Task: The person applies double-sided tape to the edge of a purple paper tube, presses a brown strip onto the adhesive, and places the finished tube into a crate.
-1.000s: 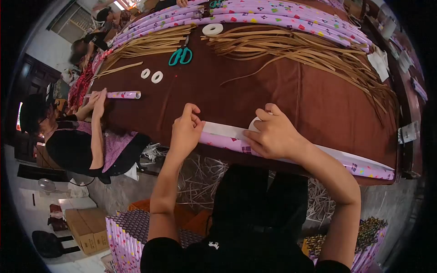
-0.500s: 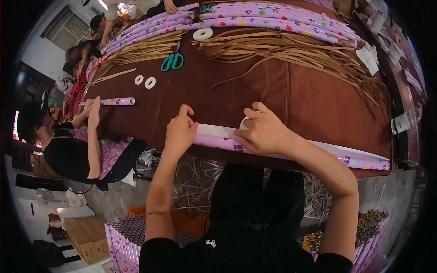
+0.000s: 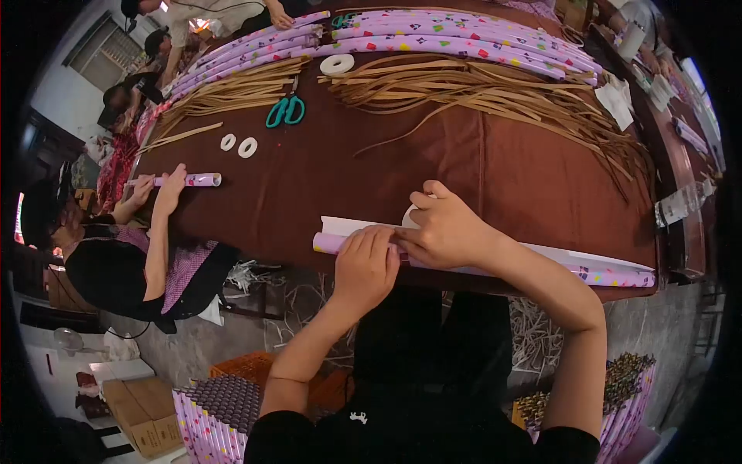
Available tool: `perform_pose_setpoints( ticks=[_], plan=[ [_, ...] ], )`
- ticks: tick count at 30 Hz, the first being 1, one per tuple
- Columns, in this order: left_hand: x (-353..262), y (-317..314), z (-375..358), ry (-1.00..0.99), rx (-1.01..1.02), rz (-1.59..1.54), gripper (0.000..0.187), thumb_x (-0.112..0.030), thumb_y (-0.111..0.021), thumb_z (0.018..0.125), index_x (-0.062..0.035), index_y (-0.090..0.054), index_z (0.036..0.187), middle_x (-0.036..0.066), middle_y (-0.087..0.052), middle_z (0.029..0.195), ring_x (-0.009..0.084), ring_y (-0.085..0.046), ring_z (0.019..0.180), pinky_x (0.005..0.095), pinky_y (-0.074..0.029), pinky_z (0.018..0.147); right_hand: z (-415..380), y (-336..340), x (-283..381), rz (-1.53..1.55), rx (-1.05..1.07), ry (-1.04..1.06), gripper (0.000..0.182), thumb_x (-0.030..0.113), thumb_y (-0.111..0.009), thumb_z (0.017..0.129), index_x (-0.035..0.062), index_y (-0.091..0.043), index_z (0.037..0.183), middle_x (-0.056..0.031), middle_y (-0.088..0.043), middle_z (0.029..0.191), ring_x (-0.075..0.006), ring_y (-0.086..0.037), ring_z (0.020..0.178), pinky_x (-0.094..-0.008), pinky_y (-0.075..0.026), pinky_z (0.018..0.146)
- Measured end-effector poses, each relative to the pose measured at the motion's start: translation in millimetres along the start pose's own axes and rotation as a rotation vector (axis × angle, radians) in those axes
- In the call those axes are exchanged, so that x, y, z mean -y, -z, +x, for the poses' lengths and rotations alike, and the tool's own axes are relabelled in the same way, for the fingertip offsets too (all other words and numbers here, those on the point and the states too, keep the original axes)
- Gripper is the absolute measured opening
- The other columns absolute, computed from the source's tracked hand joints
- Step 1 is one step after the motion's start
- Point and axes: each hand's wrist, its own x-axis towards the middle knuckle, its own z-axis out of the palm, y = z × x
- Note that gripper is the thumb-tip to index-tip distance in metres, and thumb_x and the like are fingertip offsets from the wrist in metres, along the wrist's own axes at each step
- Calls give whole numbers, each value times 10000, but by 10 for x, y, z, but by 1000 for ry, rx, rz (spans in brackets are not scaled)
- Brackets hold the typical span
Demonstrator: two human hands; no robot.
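Note:
A long tube in lilac patterned wrapping paper (image 3: pixel 328 243) lies along the table's near edge, with a white flap of the paper (image 3: pixel 340 225) standing up behind it. My left hand (image 3: pixel 365 267) is closed over the tube left of the middle, fingers together on top. Right beside it, my right hand (image 3: pixel 447 232) grips a white tape roll (image 3: pixel 410 220), mostly hidden behind its fingers. Thumb and fingertips of that hand are down at the paper, close to the left fingertips. The tube's right part (image 3: pixel 610 274) runs on beyond my right forearm.
Teal-handled scissors (image 3: pixel 285 112), small tape rolls (image 3: pixel 247 148) and brown strips (image 3: pixel 479 89) lie farther back, before a row of wrapped tubes (image 3: pixel 456 46). At left a co-worker's hands (image 3: pixel 170 189) hold another tube. Bundles of tubes (image 3: pixel 209 421) stand below the table.
My left hand has moved right along the tube, from near its left end to beside my right hand, and now lies over it. My right hand has barely moved, still with the tape roll.

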Motion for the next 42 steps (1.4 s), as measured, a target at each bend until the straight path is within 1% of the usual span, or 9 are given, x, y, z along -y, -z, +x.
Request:
perform_pose_setpoints(
  ticks=[4, 6, 10, 16, 20, 23, 24, 30, 42],
  plan=[
    [-18, -36, 3, 63, -19, 22, 277, -118, -597, 859, 36, -576, 1088, 178, -630, 1035, 328, -612, 972, 427, -476, 886, -12, 31, -1, -17, -6, 13, 260, 289, -709, 771, 41, -735, 846, -34, -585, 583, -208, -523, 725, -349, -383, 812],
    [8, -56, -11, 41, -13, 32, 271, -119, -595, 858, 38, -581, 1078, 178, -632, 1035, 325, -615, 966, 425, -480, 876, -21, 94, 2, -53, 58, -27, 417, 295, -730, 767, 43, -657, 1090, -24, -587, 665, -210, -525, 770, -379, -385, 851],
    [27, -68, -3, -19, -18, 64, 227, -123, -595, 848, 29, -617, 1016, 166, -636, 1037, 308, -621, 956, 408, -488, 856, -38, 421, -22, -37, 164, -146, 482, 330, -727, 791, 21, -579, 1131, -45, -596, 616, -234, -558, 771, -396, -378, 870],
    [21, -72, -19, -30, 10, 115, 249, -160, -608, 842, 20, -635, 1013, 142, -629, 1085, 289, -612, 1013, 418, -478, 894, -494, 1215, 30, 88, 192, -630, 374, 301, -731, 831, 76, -568, 1080, -53, -590, 685, -255, -559, 834, -409, -335, 922],
    [42, -109, -55, -32, 14, 125, 284, -155, -605, 828, 38, -635, 1034, 164, -622, 1105, 329, -602, 1032, 441, -474, 909, -1043, 1663, 133, -123, 196, -969, 361, 285, -732, 843, 36, -579, 1055, -88, -570, 812, -265, -517, 840, -411, -312, 935],
    [61, -139, -99, -25, 20, 146, 312, -167, -586, 849, 58, -633, 1060, 189, -612, 1145, 342, -601, 1048, 448, -469, 924, -1358, 1739, 262, -56, 148, -1205, 392, 290, -743, 832, 12, -580, 1056, -89, -555, 851, -259, -497, 864, -409, -307, 937],
    [57, -133, -103, -21, 35, 151, 320, -169, -573, 861, 60, -631, 1077, 191, -608, 1157, 344, -598, 1061, 453, -467, 930, -1539, 1693, 296, -110, 82, -1185, 418, 302, -757, 816, 15, -597, 1075, -79, -556, 827, -257, -510, 855, -410, -307, 938],
    [50, -110, -88, -2, 91, 147, 321, -166, -530, 900, 65, -625, 1101, 186, -605, 1170, 343, -593, 1078, 461, -466, 936, -1626, 1412, 434, -514, 250, -1155, 505, 359, -784, 778, 35, -576, 1106, -70, -632, 750, -274, -567, 852, -456, -320, 929],
    [68, -138, -145, 9, 138, 163, 325, -151, -457, 970, 68, -597, 1164, 198, -592, 1210, 350, -580, 1087, 474, -454, 948, -1605, 1069, 433, -740, 263, -1159, 556, 384, -767, 779, -5, -555, 1116, -70, -650, 684, -281, -589, 878, -472, -332, 936]
  ],
)
